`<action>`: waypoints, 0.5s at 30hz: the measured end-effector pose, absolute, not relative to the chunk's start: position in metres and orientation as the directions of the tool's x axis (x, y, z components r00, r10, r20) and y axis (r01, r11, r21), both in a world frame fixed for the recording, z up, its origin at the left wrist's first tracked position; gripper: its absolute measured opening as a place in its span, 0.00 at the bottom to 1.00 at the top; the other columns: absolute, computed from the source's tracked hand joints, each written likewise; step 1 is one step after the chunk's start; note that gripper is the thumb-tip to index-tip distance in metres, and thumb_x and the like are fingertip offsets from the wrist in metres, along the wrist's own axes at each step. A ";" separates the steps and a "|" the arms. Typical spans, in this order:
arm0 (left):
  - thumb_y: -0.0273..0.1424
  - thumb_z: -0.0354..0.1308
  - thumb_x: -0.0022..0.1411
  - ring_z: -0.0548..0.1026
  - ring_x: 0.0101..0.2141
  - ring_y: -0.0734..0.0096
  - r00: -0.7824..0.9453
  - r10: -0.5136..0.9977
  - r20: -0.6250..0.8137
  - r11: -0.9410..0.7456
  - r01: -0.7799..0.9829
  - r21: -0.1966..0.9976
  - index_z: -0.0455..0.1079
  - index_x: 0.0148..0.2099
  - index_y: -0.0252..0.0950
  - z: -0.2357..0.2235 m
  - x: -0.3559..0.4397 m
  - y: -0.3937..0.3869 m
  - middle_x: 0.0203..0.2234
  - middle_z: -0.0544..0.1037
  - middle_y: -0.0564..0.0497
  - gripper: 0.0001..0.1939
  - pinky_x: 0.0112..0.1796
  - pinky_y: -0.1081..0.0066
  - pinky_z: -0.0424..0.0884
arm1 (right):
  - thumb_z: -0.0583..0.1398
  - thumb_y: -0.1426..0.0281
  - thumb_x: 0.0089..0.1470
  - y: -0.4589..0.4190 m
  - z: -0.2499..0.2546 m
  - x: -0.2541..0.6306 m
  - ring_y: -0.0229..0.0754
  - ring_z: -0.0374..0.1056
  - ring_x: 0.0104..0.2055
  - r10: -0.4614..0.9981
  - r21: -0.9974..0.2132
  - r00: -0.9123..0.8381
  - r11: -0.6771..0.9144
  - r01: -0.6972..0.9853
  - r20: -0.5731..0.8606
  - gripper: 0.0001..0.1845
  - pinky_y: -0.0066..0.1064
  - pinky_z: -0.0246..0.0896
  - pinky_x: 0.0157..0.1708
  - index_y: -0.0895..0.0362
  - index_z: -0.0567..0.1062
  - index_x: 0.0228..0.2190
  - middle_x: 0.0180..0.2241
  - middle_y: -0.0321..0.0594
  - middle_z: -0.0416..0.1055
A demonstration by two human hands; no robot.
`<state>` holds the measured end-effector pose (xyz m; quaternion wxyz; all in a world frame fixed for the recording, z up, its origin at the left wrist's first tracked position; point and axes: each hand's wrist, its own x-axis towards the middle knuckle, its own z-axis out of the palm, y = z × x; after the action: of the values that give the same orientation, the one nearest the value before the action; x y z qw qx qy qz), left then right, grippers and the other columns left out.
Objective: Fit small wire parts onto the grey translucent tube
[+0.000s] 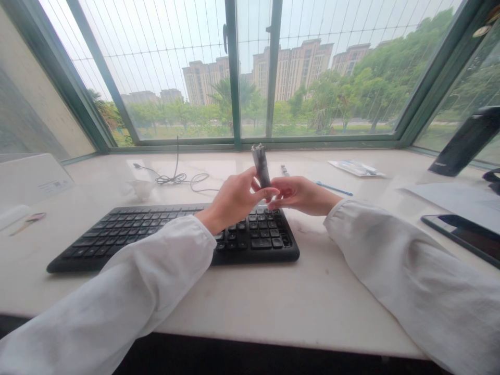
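- And there's the grey metal tube (261, 164), standing almost upright in the air right above the far edge of the keyboard, its long axis tipped so the top leans a touch to the person's left.
- Its lower end disappears among the fingers, so we can't see how it finishes.
- The left hand (234, 200) comes in from the near left, with its fingers (253, 178) curled and closed around the tube's lower part, thumb reaching across beneath it: that looks like a pinch.
- The right hand (300, 195) comes in from the right, fingers pressed together and pointing left, their tips right up at the tube's foot. Are they gripping or only touching? Can't tell from here.
- Left hand is the nearer to the tube's body; the two sets of fingertips meet just below it.
- Both forearms are in loose white sleeves, left (117, 291) and right (410, 276).
- Under the hands, the black keyboard (117, 234) sits on the white stone desk (312, 297).
- Beyond the fingers lie a blue pen (334, 188) and a coiled black cable (172, 178), with a phone (461, 234) off to the right.
- Behind it all, a green-framed window (233, 78) looks out on trees and tower blocks (292, 67).
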<state>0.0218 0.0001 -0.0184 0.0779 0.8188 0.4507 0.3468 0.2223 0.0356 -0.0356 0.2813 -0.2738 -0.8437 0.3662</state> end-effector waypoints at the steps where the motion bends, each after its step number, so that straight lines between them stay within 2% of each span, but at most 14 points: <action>1: 0.44 0.61 0.60 0.74 0.28 0.71 0.346 0.797 0.494 -0.577 0.679 0.455 0.70 0.40 0.38 -0.019 0.021 0.002 0.30 0.78 0.55 0.15 0.30 0.72 0.63 | 0.68 0.60 0.48 0.036 -0.037 0.222 0.41 0.70 0.34 0.672 -0.788 -0.689 0.566 0.242 0.271 0.17 0.33 0.63 0.36 0.59 0.74 0.35 0.33 0.40 0.75; 7: 0.42 0.59 0.63 0.75 0.31 0.71 0.337 0.802 0.493 -0.577 0.652 0.493 0.69 0.44 0.39 -0.022 0.020 0.006 0.32 0.78 0.55 0.13 0.31 0.72 0.65 | 0.67 0.61 0.49 0.038 -0.040 0.224 0.41 0.71 0.34 0.709 -0.819 -0.662 0.515 0.251 0.243 0.26 0.32 0.63 0.33 0.55 0.69 0.48 0.33 0.39 0.76; 15: 0.41 0.62 0.61 0.76 0.28 0.71 0.406 0.739 0.537 -0.643 0.664 0.383 0.68 0.44 0.39 -0.017 0.023 -0.004 0.31 0.79 0.56 0.14 0.29 0.73 0.63 | 0.68 0.62 0.49 0.035 -0.038 0.227 0.42 0.72 0.36 0.693 -0.808 -0.685 0.525 0.268 0.223 0.38 0.33 0.64 0.36 0.50 0.61 0.59 0.35 0.37 0.76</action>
<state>0.0226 -0.0044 -0.0171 0.0541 0.8366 0.4193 0.3483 0.2269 0.0351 -0.0379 0.2710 -0.2895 -0.8302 0.3919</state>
